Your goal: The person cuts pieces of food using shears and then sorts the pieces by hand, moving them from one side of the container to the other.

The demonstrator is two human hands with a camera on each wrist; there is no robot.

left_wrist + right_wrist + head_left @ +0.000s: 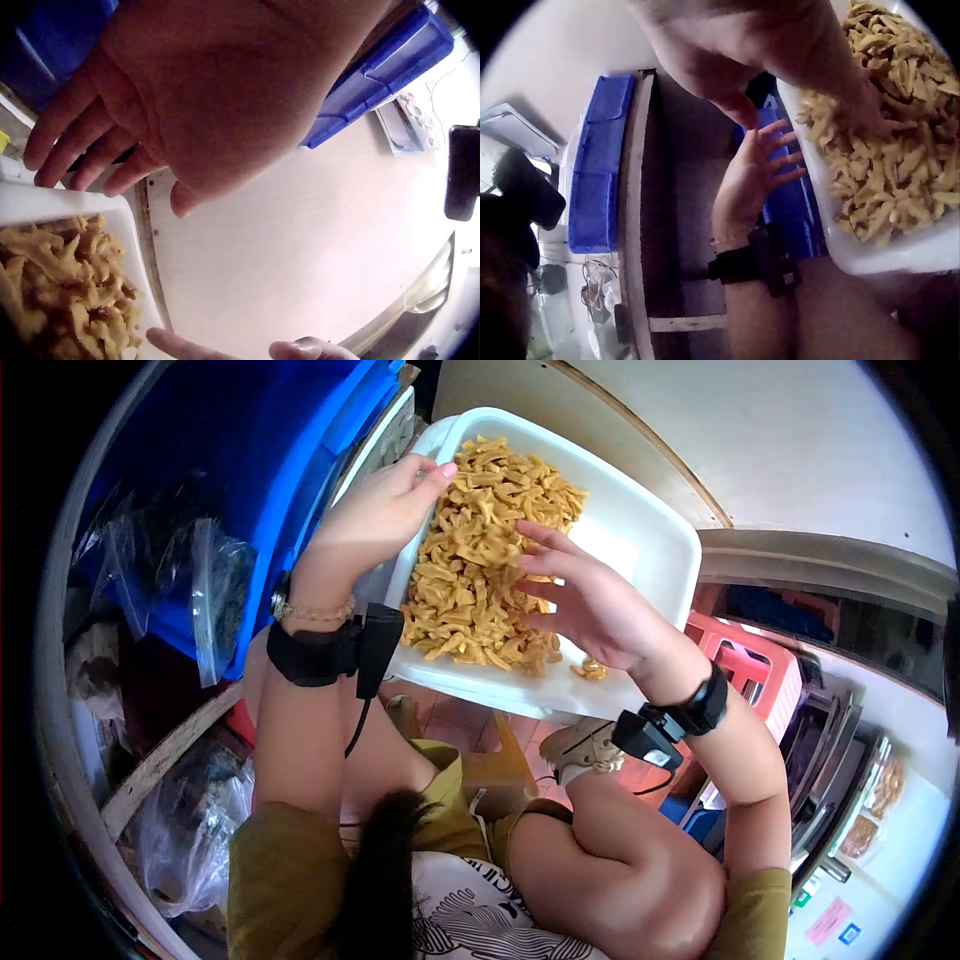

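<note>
A white plastic tub [645, 525] lies in front of the person, with a heap of short yellow-brown strips [470, 575] filling its left half. My left hand [385, 505] is at the tub's left rim, its thumb by the edge of the heap. In the right wrist view, the fingers of that hand are spread and hold nothing. Over the right side of the heap is my right hand [605, 600], fingers apart and pointing left. Its fingertips reach in among the strips in the right wrist view. A few strips [589, 669] lie apart near the tub's front edge.
Large blue bins [270, 470] stand at the left, with clear plastic bags [190, 830] below. A pale panel [640, 420] rises behind the tub. To the right is a red plastic crate [760, 660]. A yellow stool [500, 760] shows beneath the tub.
</note>
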